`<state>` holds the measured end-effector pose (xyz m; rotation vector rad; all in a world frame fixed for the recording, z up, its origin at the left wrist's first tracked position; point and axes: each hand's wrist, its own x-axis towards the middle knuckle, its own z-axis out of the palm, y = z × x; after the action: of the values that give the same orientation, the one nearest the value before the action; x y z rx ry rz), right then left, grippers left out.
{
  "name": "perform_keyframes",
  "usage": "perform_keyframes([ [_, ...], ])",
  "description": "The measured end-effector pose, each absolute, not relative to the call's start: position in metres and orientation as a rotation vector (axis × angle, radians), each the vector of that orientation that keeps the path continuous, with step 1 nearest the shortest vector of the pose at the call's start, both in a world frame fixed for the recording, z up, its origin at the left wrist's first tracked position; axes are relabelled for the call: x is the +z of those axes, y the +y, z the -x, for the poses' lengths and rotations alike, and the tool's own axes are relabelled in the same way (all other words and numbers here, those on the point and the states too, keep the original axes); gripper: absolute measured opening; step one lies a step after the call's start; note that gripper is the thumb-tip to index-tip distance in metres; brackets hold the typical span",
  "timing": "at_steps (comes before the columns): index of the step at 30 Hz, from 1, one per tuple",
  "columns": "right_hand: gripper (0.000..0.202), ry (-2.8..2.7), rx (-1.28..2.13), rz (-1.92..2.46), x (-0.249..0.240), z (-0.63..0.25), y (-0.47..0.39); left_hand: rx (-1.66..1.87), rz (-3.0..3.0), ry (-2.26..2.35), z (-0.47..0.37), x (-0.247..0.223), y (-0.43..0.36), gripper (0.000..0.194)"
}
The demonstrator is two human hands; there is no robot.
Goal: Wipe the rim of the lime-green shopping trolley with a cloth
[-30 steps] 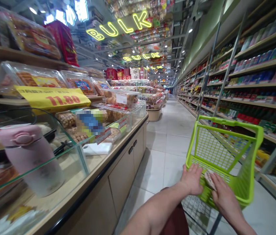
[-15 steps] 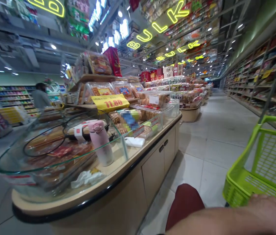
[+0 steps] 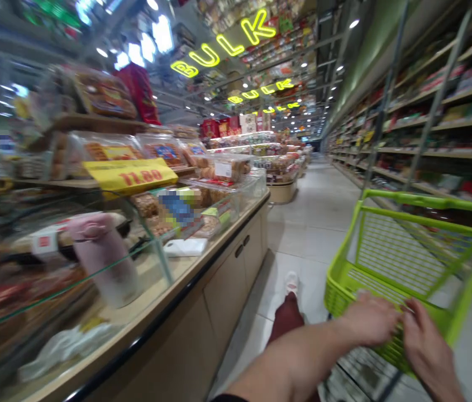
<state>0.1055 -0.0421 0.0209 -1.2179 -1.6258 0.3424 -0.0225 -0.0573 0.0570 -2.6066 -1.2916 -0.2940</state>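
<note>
My left hand (image 3: pixel 373 319) reaches in from the lower left, fingers curled, over the near side of a lime-green shopping cart (image 3: pixel 405 228). Close against it, my right hand (image 3: pixel 428 340) comes up from the bottom right with bent fingers and its thumb side toward the left hand. The fingertips of both hands meet in front of the cart's green basket wall. Whatever lies between the fingers, if anything, is hidden, and I cannot tell whether they grip the basket's edge.
To the left, a glass-edged display counter (image 3: pixel 236 262) holds packaged pastries, a pink bottle (image 3: pixel 104 257), crumpled plastic (image 3: pixel 68 346) and a yellow price sign (image 3: pixel 130 176). Tall shelves (image 3: pixel 440 123) line the right. A tiled aisle (image 3: pixel 306 223) runs ahead. My leg (image 3: pixel 288 318) shows below.
The view has moved forward and turned right, so the counter slides left and more of the cart shows. My right hand has come into view beside the left.
</note>
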Motion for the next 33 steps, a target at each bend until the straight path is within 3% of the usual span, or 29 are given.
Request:
perform_keyframes([
  [5,0.051,-1.665,0.292,1.231,0.030,-0.095,-0.055,-0.582,2.650,-1.575,0.076,0.058,-0.060,0.037],
  [10,0.045,-1.691,0.204,1.203,0.029,-0.093,-0.070,-0.838,2.677,-1.572,0.056,0.050,-0.065,0.041],
  [16,0.044,-1.704,0.119,1.220,0.024,-0.096,-0.078,-0.726,2.672,-1.427,0.042,0.056,-0.075,0.038],
  [21,0.045,-1.734,0.077,1.269,0.024,-0.104,-0.081,-0.687,2.461,-1.609,0.085,0.061,-0.065,0.039],
  [29,0.046,-1.889,-0.024,1.483,0.030,-0.101,-0.089,-0.666,2.583,-1.552,0.038,0.055,-0.076,0.042],
  [33,0.050,-1.874,-0.036,1.535,0.034,-0.108,-0.092,-0.608,2.490,-1.647,0.066,0.058,-0.067,0.043],
])
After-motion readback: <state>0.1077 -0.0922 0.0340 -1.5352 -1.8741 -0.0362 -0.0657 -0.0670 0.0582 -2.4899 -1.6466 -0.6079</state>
